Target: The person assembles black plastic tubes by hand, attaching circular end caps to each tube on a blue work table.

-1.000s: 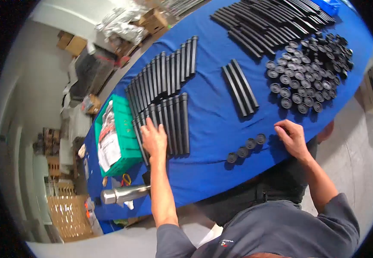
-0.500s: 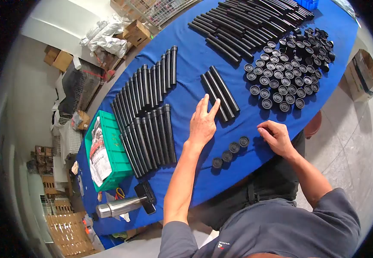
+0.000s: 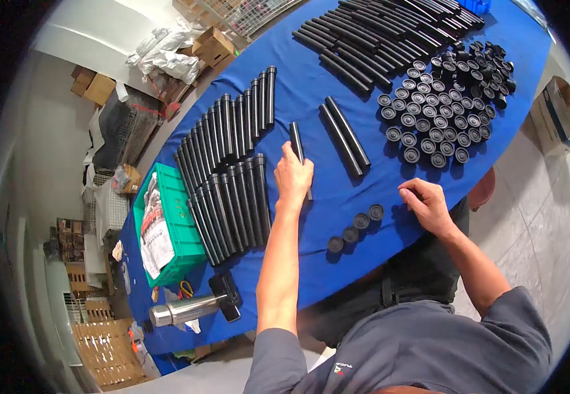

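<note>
My left hand (image 3: 293, 172) is closed around one black tube (image 3: 295, 133), which points away from me over the blue cloth. Two more black tubes (image 3: 345, 136) lie side by side to its right. My right hand (image 3: 424, 199) hovers near the table's edge with its fingers curled; whether anything is between them is hidden. Several round black caps (image 3: 361, 220) form a slanted row between my two hands. Left of my left hand are rows of capped black tubes (image 3: 232, 203). A large cluster of black caps (image 3: 437, 118) sits beyond my right hand.
Many loose black tubes (image 3: 377, 39) cover the far end of the blue table. At the left stand a green crate (image 3: 183, 230) with paper in it, a steel flask (image 3: 183, 311) and a black phone-like object (image 3: 226, 297). A cardboard box (image 3: 556, 118) is on the floor at right.
My left hand has closed on the leftmost of the three middle tubes and moved it left, away from the other two. My right hand has hardly moved. The view has shifted slightly.
</note>
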A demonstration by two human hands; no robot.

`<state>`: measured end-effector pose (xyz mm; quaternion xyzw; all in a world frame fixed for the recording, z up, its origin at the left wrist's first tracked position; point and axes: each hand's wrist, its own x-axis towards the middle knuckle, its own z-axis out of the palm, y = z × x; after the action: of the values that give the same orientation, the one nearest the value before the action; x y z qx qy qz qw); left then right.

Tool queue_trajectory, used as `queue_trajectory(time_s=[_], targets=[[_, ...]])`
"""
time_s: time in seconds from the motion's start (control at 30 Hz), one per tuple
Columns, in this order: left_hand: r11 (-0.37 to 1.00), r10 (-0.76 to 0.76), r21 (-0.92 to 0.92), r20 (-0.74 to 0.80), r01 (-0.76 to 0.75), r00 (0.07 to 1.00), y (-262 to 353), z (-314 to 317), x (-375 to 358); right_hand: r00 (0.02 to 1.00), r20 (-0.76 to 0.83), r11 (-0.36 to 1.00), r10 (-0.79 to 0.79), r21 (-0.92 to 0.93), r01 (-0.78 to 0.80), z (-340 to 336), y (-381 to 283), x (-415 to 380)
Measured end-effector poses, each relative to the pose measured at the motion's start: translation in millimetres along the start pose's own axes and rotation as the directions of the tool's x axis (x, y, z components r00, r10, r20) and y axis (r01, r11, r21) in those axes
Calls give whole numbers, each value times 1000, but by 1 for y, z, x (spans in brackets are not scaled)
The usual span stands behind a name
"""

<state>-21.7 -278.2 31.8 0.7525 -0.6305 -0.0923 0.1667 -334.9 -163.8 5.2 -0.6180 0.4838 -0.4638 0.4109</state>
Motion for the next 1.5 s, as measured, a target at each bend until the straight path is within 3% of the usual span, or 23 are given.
queue_trajectory(time_s=[0.03, 0.07, 0.13, 0.2, 0.23, 0.27, 0.33, 0.37, 0.4, 0.43, 0.5, 0.57, 0.6, 0.7, 0.83, 1.03, 1.13, 1.23, 1.33, 1.4, 1.47, 1.5], targets=[[1000, -2, 1, -37, 2, 999, -2, -3, -5, 1000, -9, 1000, -12, 2, 12, 0, 2, -1], [994, 100, -24, -160, -105, 982, -18, 1, -10, 1000, -11, 1000, -2, 20, 2, 0, 3, -2], [988, 79, -115, -191, -102, 978, -25, -20, -32, 1000, -17, 998, 26, 60, -25, 0, 2, -2], [938, 12, -338, -193, -78, 981, -20, -52, -67, 999, -30, 997, 42, 66, -40, -2, 1, -3], [851, -50, -523, -181, -53, 982, -25, -58, -85, 999, -46, 998, 10, 64, -7, -2, 2, -5], [874, 19, -464, -259, -142, 966, -38, -60, -101, 998, -63, 998, -28, 61, 32, -2, 3, -7], [904, 44, -402, -247, -144, 968, -34, -79, -148, 988, -47, 989, -150, -13, 150, -1, -8, -19], [880, 24, -463, -169, -101, 985, -32, -86, -173, 977, -36, 977, -209, -46, 207, 0, -16, -26], [916, 88, -378, -142, -136, 986, -32, -89, -197, 949, 75, 950, -307, -35, 310, 6, -27, -38], [885, 106, -448, -64, -124, 992, -25, -93, -217, 936, 256, 970, -242, 34, 241, 13, -48, -53], [892, 190, -429, 71, -142, 979, -23, -88, -249, 841, 528, 961, -115, 274, -40, 39, -69, -79], [898, 246, -416, 203, -144, 948, -11, -91, -266, 722, 690, 917, -44, 315, -245, 55, -77, -82], [900, 247, -418, 259, -123, 934, -9, -90, -275, 777, 621, 896, -108, 399, -195, 66, -72, -86], [906, 199, -423, 431, 2, 880, -17, -96, -294, 775, 603, 828, -187, 522, -206, 80, -60, -94], [731, 85, -568, 625, 378, 776, -30, -96, -319, 684, 716, 800, -142, 490, -347, 80, -59, -99], [543, 32, -599, 715, 588, 699, -43, -89, -340, 665, 743, 801, -79, 444, -401, 85, -56, -108], [424, 1, -534, 808, 731, 589, -42, -94, -340, 656, 751, 834, -75, 408, -371, 87, -57, -108], [329, -23, -602, 765, 728, 643, -40, -94, -341, 699, 708, 859, -102, 417, -296, 83, -62, -103], [322, -31, -757, 592, 569, 805, -31, -96, -336, 689, 714, 878, -127, 404, -256, 82, -62, -103], [135, -2, -950, 283, 281, 959, -27, -89, -333, 669, 729, 893, -145, 387, -228, 78, -65, -100], [-206, -124, -972, 143, 116, 982, -20, -93, -320, 631, 755, 897, -179, 389, -210, 79, -62, -104], [-238, -150, -961, 182, 143, 972, -21, -95, -320, 635, 751, 886, -179, 404, -228, 79, -63, -107]])
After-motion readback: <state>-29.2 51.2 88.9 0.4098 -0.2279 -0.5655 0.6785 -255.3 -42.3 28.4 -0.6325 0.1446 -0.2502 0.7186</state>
